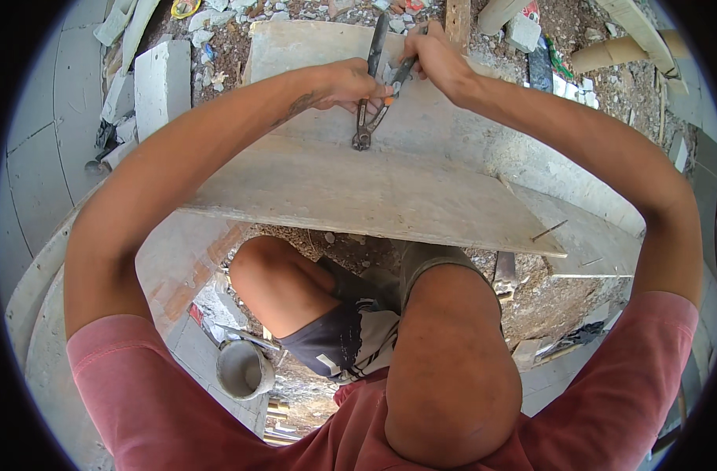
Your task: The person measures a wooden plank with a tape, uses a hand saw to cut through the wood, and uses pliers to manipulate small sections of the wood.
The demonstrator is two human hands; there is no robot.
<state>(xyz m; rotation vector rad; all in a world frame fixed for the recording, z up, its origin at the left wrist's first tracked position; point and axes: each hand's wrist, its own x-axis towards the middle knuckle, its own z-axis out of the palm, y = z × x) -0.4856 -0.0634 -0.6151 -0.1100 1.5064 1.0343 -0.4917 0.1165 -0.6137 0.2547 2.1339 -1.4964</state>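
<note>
Dark metal pincers (361, 141) with two long handles rest jaws-down on a wide grey-brown board (358, 188) that lies across in front of my knees. My left hand (349, 83) is closed around the pincers low on the left handle, its fingertips close to the pivot. Higher up, my right hand (441, 61) is wrapped round the end of the other handle. The handles stand partly apart in a V. What the jaws grip, if anything, is too small to make out. A rusty nail (549, 230) sticks up from the board's near right corner.
Pale rubble (217, 78) and a white block (163, 86) lie beyond the board on the left. A grey bucket (244, 369) stands at lower left. Boards and a tan pole (621, 51) are at far right. My bent knees (452, 361) are below the board.
</note>
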